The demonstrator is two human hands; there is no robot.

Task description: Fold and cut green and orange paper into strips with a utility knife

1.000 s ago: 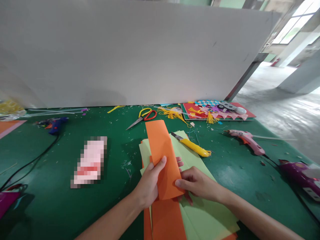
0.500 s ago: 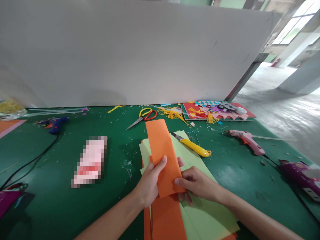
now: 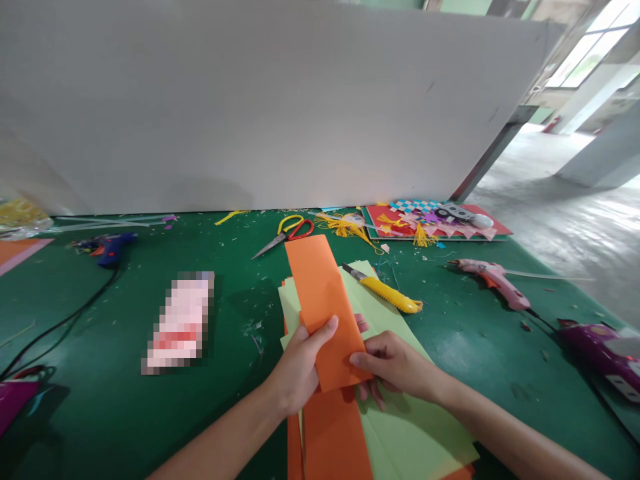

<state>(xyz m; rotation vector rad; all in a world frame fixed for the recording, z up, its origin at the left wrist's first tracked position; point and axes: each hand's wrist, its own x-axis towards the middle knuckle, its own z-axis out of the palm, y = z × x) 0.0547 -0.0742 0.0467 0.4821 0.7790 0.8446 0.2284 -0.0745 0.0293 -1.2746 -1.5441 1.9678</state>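
Observation:
Both hands hold an orange paper strip, raised above a stack of paper and tilted slightly left at its top. My left hand grips its left edge, thumb on the face and fingers behind. At the lower right edge, my right hand pinches the strip between thumb and fingers. Beneath lie light green sheets and another orange strip. A yellow utility knife rests on the green sheets, its blade pointing to the upper left.
Scissors with yellow and red handles lie beyond the paper. A pink glue gun is at right, a blue glue gun at left. Yellow tassels and a red board sit by the grey panel. A pixelated pink item lies left.
The top of the orange strip has swung slightly left, and its lower end has risen a little. Both hands keep their hold, almost in the same place.

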